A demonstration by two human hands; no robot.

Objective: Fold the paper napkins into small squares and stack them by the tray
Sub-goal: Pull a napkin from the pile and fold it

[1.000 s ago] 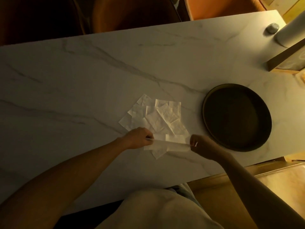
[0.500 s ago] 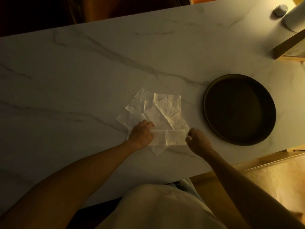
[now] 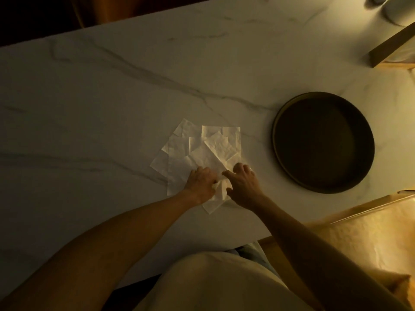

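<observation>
Several white paper napkins point(image 3: 202, 151) lie in a loose overlapping pile on the marble table point(image 3: 112, 97), left of a round dark tray point(image 3: 323, 142). At the pile's near edge a small folded napkin point(image 3: 221, 189) sits between my hands. My left hand point(image 3: 201, 182) presses on its left side with fingers curled. My right hand point(image 3: 243, 182) has come over its right side, fingers bent down onto the paper. Both hands touch the folded napkin, and most of it is hidden under them.
A wooden box point(image 3: 395, 48) and a white cylinder point(image 3: 399, 10) stand at the far right corner. The table's near edge runs just below my hands. A yellowish wrinkled surface point(image 3: 370, 239) lies lower right, off the table.
The napkin strip that was stretched between my hands has been folded over. My right hand moved left to meet the left hand, and the napkin is now short and compact.
</observation>
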